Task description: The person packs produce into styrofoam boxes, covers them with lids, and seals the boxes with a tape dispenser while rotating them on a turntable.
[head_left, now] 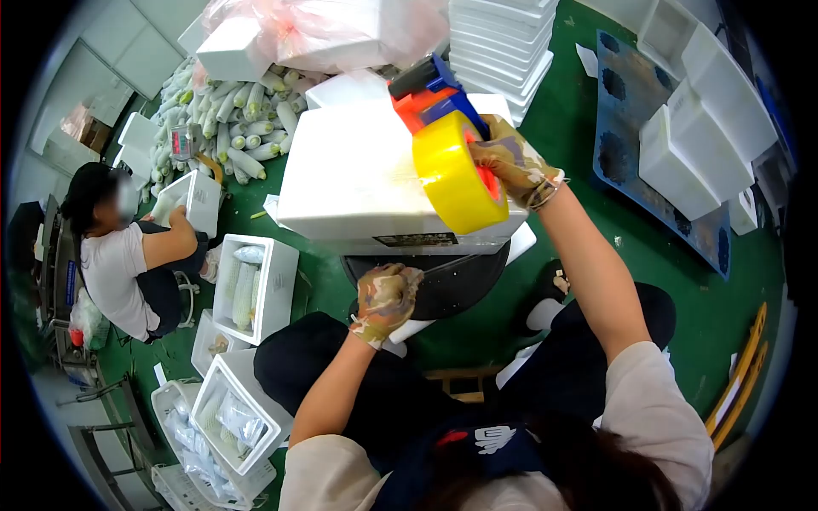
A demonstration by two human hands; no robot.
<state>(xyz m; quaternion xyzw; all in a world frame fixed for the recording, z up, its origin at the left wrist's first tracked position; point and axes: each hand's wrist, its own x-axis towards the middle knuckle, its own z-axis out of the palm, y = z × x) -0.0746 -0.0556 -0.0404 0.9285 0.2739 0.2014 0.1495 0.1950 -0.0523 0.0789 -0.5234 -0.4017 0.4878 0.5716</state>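
Observation:
My right hand, in a camouflage-patterned glove, grips a tape dispenser with blue and orange-red parts and a wide yellow roll of tape. The dispenser is over the right part of a closed white foam box, which has a dark label on its near side. The box rests on a black stool seat. My left hand, gloved alike, is closed just below the box's near edge, over the seat's left part. Whatever its fingers hold, if anything, is hidden.
Left of me stand open foam boxes with pale corn-like cobs and bags. Another person sits beyond them, handling a box. Behind lies a heap of wrapped cobs. Stacked foam boxes stand at the back, more on a blue pallet.

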